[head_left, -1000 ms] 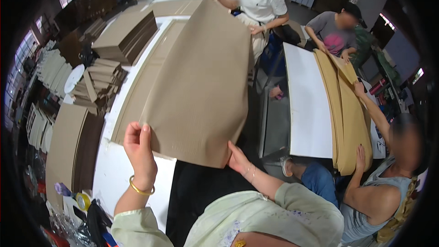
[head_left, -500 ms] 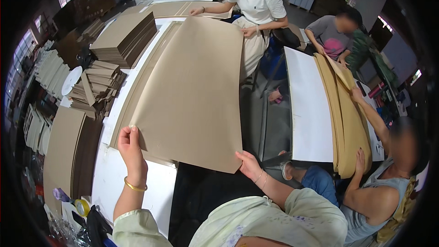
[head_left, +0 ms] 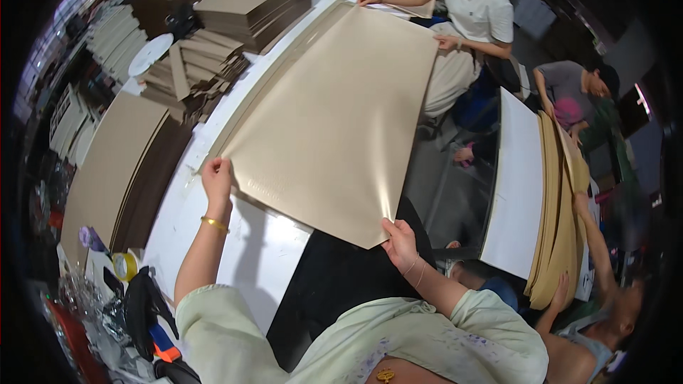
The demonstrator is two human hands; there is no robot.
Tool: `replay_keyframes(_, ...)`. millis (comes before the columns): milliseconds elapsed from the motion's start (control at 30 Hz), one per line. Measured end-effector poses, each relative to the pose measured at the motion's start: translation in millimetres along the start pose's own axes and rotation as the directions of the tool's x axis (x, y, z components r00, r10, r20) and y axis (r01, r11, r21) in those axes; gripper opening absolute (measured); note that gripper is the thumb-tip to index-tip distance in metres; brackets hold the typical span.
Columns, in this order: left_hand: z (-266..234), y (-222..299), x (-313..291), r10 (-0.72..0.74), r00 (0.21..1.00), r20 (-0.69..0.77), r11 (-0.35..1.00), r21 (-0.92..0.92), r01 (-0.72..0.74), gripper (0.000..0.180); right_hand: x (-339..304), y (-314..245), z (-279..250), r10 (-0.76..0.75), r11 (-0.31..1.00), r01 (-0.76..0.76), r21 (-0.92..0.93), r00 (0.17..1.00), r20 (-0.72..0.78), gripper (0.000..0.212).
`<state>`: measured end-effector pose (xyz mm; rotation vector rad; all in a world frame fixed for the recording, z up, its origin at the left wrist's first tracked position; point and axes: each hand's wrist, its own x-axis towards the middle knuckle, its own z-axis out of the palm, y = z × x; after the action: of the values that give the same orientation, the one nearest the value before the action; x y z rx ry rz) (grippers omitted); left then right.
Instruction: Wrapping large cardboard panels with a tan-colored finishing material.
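Note:
A large tan paper sheet (head_left: 327, 114) stretches away from me over the white table (head_left: 245, 263). My left hand (head_left: 217, 174) pinches its near left corner. At the near right corner, my right hand (head_left: 400, 242) grips the edge, and creases fan out from the fingers. Across from me a person in a white shirt (head_left: 473, 11) holds the two far corners. Beneath the sheet's left side shows a tan panel (head_left: 245, 103) lying on the table.
Cardboard stacks stand at left (head_left: 107, 163) and far left (head_left: 252, 3), with a pile of cardboard strips (head_left: 196, 64) between. Yellow tape (head_left: 125, 266) sits lower left. At right, people handle folded yellow-brown sheets (head_left: 551, 220) on another white table (head_left: 516, 192).
The sheet is now pulled flatter and lies closer over the panel. My right hand tugs its corner taut. The whole view has turned, shifting the surroundings.

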<state>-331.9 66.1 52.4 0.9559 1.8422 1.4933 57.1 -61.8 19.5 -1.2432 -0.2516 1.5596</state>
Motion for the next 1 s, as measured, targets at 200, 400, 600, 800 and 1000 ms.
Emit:
replay_keyframes(200, 1.2, -42.5, 24.4, 0.105, 0.983, -0.153, 0.988, 0.125, -0.087, 0.015, 11.0, 6.3, 24.4, -0.110, 0.983, 0.105, -0.152, 0.994, -0.020, 0.017)
replay_keyframes(400, -4.9, -49.2, 39.1, 0.049, 0.974, -0.220, 0.957, 0.288, 0.017, 0.020, 12.5, 11.3, 58.4, -0.179, 0.968, 0.181, -0.176, 0.983, 0.028, 0.013)
replay_keyframes(600, -2.2, -41.2, 42.9, -0.061, 0.956, -0.286, 0.937, 0.315, 0.154, 0.046, 33.9, 18.9, 67.2, -0.259, 0.932, 0.255, -0.258, 0.966, 0.018, 0.014)
replay_keyframes(800, 10.3, -54.4, 44.0, -0.012, 0.941, -0.338, 0.894, 0.419, 0.162, 0.043, 42.2, 21.1, 71.1, -0.311, 0.919, 0.299, -0.257, 0.950, -0.005, 0.014)
replay_keyframes(1000, 15.5, -54.9, 52.0, 0.125, 0.930, -0.347, 0.857, 0.510, 0.075, 0.040, 44.4, 22.1, 81.7, -0.323, 0.916, 0.295, -0.274, 0.944, -0.062, 0.013)
